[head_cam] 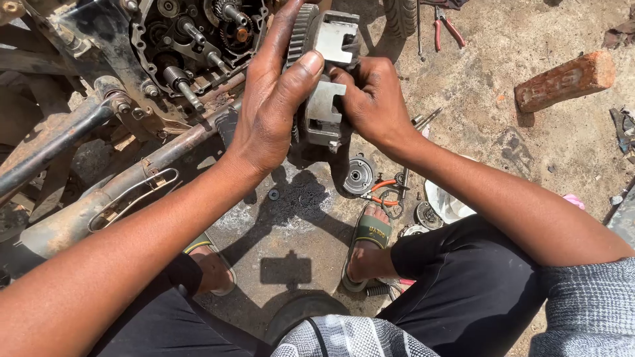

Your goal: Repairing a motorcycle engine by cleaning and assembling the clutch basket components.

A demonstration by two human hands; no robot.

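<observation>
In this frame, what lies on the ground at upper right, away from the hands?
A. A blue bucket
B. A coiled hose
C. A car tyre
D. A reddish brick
D: a reddish brick lies on the concrete ground at upper right, apart from the left hand and right hand, which together hold the toothed metal clutch part.

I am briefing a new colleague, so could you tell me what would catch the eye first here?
Both hands, left hand and right hand, grip a toothed metal clutch assembly at top centre. Behind it, upper left, sits the open engine case with bare gears; a brick lies at right.
</observation>
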